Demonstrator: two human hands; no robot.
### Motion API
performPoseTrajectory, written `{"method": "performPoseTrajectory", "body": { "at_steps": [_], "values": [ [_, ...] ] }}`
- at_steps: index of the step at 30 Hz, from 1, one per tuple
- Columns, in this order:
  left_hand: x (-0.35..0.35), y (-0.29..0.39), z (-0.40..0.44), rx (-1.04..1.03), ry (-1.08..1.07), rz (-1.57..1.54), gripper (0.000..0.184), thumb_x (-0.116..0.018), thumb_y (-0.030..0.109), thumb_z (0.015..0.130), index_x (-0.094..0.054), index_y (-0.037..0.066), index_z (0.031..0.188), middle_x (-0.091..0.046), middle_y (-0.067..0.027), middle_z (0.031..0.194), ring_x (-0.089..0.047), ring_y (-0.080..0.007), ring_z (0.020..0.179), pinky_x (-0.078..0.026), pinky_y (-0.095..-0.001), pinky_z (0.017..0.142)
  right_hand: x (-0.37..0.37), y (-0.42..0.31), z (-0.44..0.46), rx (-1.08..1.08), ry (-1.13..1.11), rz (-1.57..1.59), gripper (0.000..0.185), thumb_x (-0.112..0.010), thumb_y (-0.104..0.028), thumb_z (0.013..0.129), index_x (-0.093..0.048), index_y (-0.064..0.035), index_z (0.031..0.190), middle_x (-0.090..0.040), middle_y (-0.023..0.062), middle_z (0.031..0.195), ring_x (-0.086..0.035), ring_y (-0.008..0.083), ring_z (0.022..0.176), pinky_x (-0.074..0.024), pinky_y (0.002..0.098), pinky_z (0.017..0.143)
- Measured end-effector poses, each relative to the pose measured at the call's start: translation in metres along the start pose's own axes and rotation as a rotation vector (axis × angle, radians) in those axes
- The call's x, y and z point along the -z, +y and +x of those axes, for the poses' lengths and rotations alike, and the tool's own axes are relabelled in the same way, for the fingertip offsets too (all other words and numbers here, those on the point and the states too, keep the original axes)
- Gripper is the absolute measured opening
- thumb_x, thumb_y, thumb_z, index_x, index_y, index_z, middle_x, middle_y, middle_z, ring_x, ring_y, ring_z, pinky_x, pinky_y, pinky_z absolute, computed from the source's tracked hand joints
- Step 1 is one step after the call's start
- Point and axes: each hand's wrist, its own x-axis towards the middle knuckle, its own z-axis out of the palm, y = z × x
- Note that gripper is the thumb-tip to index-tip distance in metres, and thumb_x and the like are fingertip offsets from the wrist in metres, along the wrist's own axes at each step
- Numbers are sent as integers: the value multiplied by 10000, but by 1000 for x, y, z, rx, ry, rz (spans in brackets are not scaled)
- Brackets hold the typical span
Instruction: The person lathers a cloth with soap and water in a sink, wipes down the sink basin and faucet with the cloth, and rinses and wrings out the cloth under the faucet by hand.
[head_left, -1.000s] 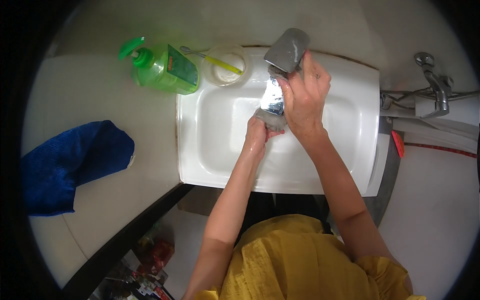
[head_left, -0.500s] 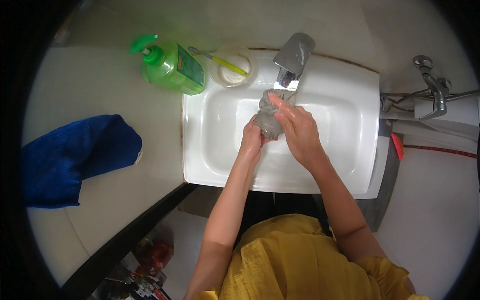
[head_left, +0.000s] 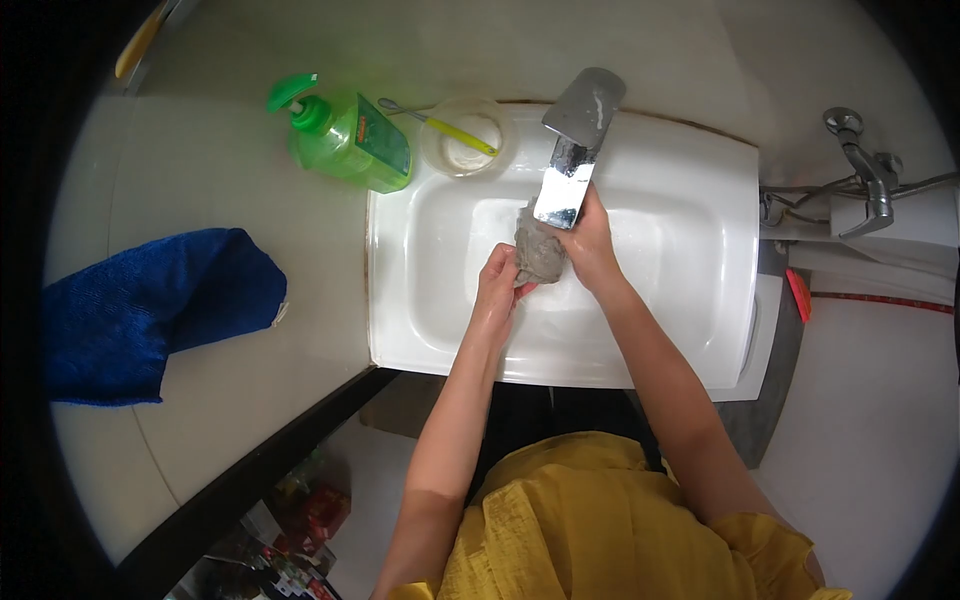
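Observation:
A wet, bunched grey cloth (head_left: 540, 255) hangs over the white sink basin (head_left: 430, 270), just below the tap spout (head_left: 566, 192). My left hand (head_left: 496, 285) is closed on its left side. A small pink-red thing shows under the cloth by my left fingers; I cannot make out what it is. My right hand (head_left: 592, 245) grips the cloth's upper right side, with its fingers partly hidden behind the spout and the cloth.
Left of the sink stands a green pump bottle (head_left: 350, 140). Beside it a clear bowl (head_left: 465, 160) carries a yellow-green toothbrush (head_left: 460, 135). A blue towel (head_left: 170, 310) lies on the left counter. At right is a wall-mounted mixer tap (head_left: 868, 180).
My right hand has moved from on top of the cloth to its right side, beneath the spout. The spout's shiny end now shows in front of the cloth.

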Motion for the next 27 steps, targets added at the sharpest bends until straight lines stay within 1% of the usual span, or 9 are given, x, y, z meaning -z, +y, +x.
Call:
{"method": "performPoseTrajectory", "body": {
  "at_steps": [4, 7, 13, 17, 20, 21, 24, 25, 27],
  "values": [
    [-11, 9, 7, 78, -74, -280, 217, -431, 271, 952, -451, 121, 1108, -532, -44, 1109, -565, -165, 964, -511, -315, 748, 0, 4, 10, -328, -26, 353, 265, -505, -199, 911, -509, -20, 1106, -589, 78, 1017, -577, 191, 934, -487, 341, 809],
    [-29, 19, 7, 69, -128, -405, 304, -447, 254, 943, -397, 122, 1212, -500, -66, 1178, -560, -215, 1017, -526, -343, 739, 0, -15, 12, -510, 299, 623, 320, -404, -269, 948, -520, -24, 1118, -585, 87, 1044, -573, 211, 951, -475, 364, 836],
    [-54, 33, 10, 46, -332, -383, 335, -479, 223, 914, -366, 125, 1214, -512, -88, 1147, -578, -218, 977, -510, -381, 732, 9, -95, -2, -224, 156, 897, 327, -394, -266, 952, -535, -14, 1105, -578, 87, 1057, -550, 216, 994, -438, 354, 889],
    [-58, 35, 18, -20, -261, -493, 315, -446, 180, 914, -374, 101, 1211, -506, -96, 1151, -555, -222, 1022, -491, -402, 814, -11, -83, 10, -55, 14, 302, 381, -544, -144, 868, -444, 22, 1197, -572, 113, 1043, -544, 190, 945, -430, 316, 851],
    [-53, 31, 19, -49, -230, -532, 301, -412, 136, 908, -379, 93, 1204, -496, -103, 1163, -529, -225, 1061, -463, -419, 878, -24, -68, 17, 96, 91, -145, 457, -559, -121, 832, -409, 7, 1244, -575, 125, 1043, -548, 203, 925, -435, 321, 841],
    [-48, 28, 20, -47, -249, -491, 434, -453, 212, 923, -334, 115, 1329, -451, -65, 1268, -480, -201, 1148, -435, -391, 952, -25, -76, 12, 13, 63, -40, 522, -558, -119, 825, -355, -1, 1292, -520, 146, 1144, -519, 222, 1004, -421, 343, 877],
    [-37, 22, 15, -31, -267, -472, 434, -437, 142, 912, -329, 124, 1332, -454, -75, 1263, -484, -205, 1144, -442, -375, 944, -26, -58, -16, 193, 189, -203, 580, -558, -92, 844, -272, -51, 1347, -511, 97, 1137, -512, 168, 1020, -425, 300, 879],
    [-36, 20, 11, -14, -256, -474, 425, -430, 126, 908, -335, 115, 1323, -455, -79, 1259, -488, -205, 1137, -449, -371, 936, -28, -57, -23, 139, 191, 1, 660, -549, -72, 837, -183, -56, 1385, -494, 124, 1158, -520, 187, 1026, -438, 315, 876],
    [-32, 18, 4, 20, -228, -478, 410, -416, 94, 900, -348, 96, 1304, -457, -88, 1251, -495, -204, 1125, -461, -362, 920, -21, -60, -18, 107, 161, -53, 686, -547, -63, 836, -151, -62, 1397, -491, 142, 1154, -529, 194, 1010, -449, 315, 860]
  ]
}}
